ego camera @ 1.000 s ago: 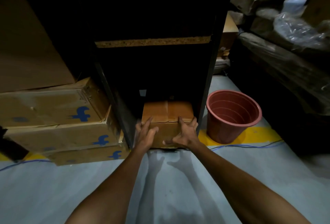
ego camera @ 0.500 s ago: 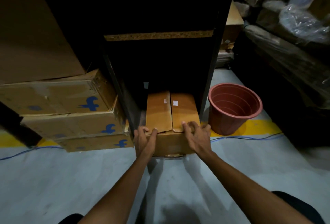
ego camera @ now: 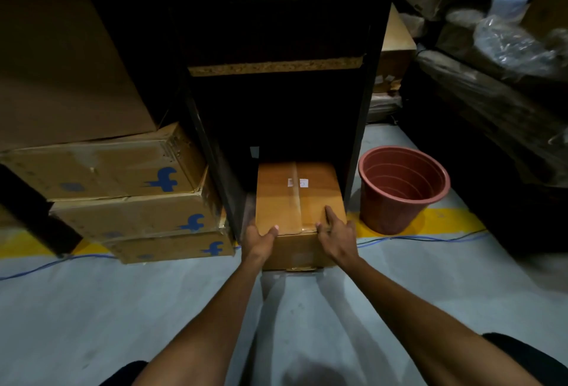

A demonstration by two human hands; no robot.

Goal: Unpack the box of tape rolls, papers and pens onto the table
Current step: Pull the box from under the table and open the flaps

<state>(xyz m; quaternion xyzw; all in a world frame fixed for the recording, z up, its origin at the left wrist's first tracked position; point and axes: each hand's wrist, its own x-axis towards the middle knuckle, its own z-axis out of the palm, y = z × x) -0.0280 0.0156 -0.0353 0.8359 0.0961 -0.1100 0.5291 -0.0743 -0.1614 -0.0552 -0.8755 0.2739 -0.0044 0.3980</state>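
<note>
two bare forearms reaching forward over the pale floor [ego camera: 92, 308]. left hand [ego camera: 259, 239] clamped on the near left corner of the cardboard box [ego camera: 299, 201], thumb hooked over the top edge, fingers hidden down the side. right hand [ego camera: 336, 235] clamped on the near right corner, fingers spread flat on the taped lid, thumb on the front edge. both holding the box, near end sticking out onto the floor, far end inside the bottom bay of a dark shelf unit [ego camera: 276, 109]. small white label [ego camera: 297, 182] on the lid beyond the right hand's fingertips. just right of the right hand, a reddish plastic bucket [ego camera: 402, 189] standing upright on a yellow floor stripe [ego camera: 445, 222], with a blue cable [ego camera: 430, 239] running along in front of it. left of the left hand, three stacked cartons with blue logos [ego camera: 129, 201], touching the shelf unit's side. above those, a larger plain carton [ego camera: 67, 72]. farther off to the right, plastic-wrapped bundles [ego camera: 507, 47], dim and hard to make out.
</note>
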